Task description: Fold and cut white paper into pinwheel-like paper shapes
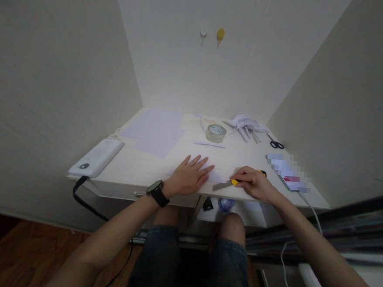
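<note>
My left hand (191, 176) lies flat with its fingers spread, pressing a piece of white paper (216, 176) against the desk near its front edge. Part of that paper is hidden under the palm. In my right hand (252, 182) is a yellow and black utility knife (235, 181), gripped between thumb and fingers. Its blade points left, beside the paper's right end; whether it touches the paper I cannot tell. Just beyond the hands, a thin rolled paper strip (209, 145) and a roll of clear tape (216, 133) rest on the desk.
White sheets (159, 130) lie at the back left, and a white power bank (97, 158) with a black cable sits at the left edge. Several paper tubes (247, 125), black-handled scissors (276, 144) and a phone (286, 172) with a white cable are on the right.
</note>
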Motion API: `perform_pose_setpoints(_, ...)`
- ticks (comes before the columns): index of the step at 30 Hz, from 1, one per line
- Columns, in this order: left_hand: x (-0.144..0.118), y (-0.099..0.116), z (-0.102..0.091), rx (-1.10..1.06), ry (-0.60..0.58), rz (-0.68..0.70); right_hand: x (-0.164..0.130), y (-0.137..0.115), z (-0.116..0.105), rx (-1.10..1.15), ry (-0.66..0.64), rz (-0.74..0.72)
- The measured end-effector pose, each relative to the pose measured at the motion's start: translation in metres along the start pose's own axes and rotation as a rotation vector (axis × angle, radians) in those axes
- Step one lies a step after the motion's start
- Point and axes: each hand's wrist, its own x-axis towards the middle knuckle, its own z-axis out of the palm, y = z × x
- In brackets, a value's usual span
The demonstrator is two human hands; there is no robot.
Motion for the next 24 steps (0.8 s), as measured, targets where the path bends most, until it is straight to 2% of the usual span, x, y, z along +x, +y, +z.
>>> perform_pose_setpoints(6, 0.0, 0.001, 0.0, -0.043, 0.038, -0.026, -0.008, 0.009, -0.018, -0.011, 0.0, 0.097)
perform_pose_setpoints(10, 0.0, -0.002, -0.007, -0.053, 0.057, -0.045, -0.01, 0.013, -0.018, -0.032, 0.059, 0.121)
perform_pose_setpoints(19, -0.01, -0.008, -0.044, 0.044, -0.087, 0.102, -0.014, 0.016, -0.009, -0.081, 0.131, 0.179)
perform_pose_setpoints(24, -0.017, -0.002, -0.044, 0.158, -0.108, 0.179, -0.014, 0.014, -0.007, -0.092, 0.161, 0.191)
